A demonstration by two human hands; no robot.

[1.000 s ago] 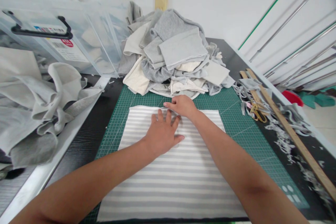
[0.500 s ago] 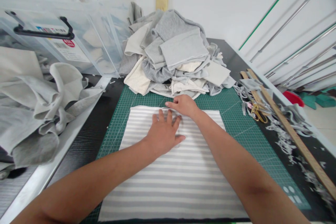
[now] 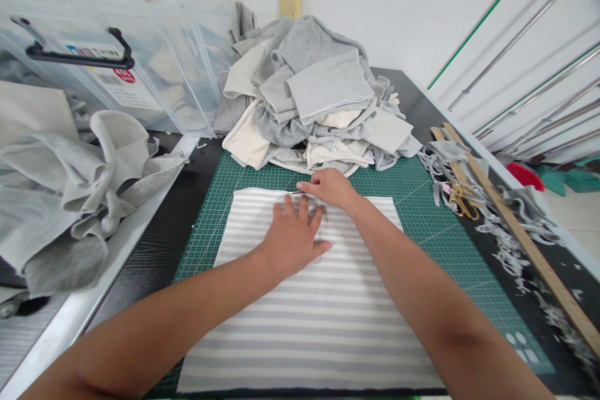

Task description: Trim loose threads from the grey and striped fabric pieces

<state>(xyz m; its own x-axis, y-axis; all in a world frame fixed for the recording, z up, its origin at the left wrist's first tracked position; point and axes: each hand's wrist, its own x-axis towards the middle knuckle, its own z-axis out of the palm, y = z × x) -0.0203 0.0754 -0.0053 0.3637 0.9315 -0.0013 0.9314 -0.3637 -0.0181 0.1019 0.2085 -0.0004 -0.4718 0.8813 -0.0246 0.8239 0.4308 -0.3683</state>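
A grey-and-white striped cloth [image 3: 319, 337] lies flat on a green cutting mat [image 3: 422, 244]. My left hand [image 3: 293, 234] rests on it palm down, fingers spread toward the far edge. At that edge my right hand [image 3: 330, 187] is closed, its thumb and forefinger pinched together. From the pinch a thin, pointed, metal-looking tool [image 3: 294, 192] sticks out leftward along the cloth's edge; most of it is hidden in the hand, so its kind does not show.
Beyond the mat is a heap of grey and cream fabric pieces [image 3: 323, 87]. To the left are more grey pieces [image 3: 107, 169] and a clear plastic bin [image 3: 187, 69]. On the right lie gold-handled scissors [image 3: 462, 203], a long wooden ruler [image 3: 525, 237] and scraps [image 3: 504, 250].
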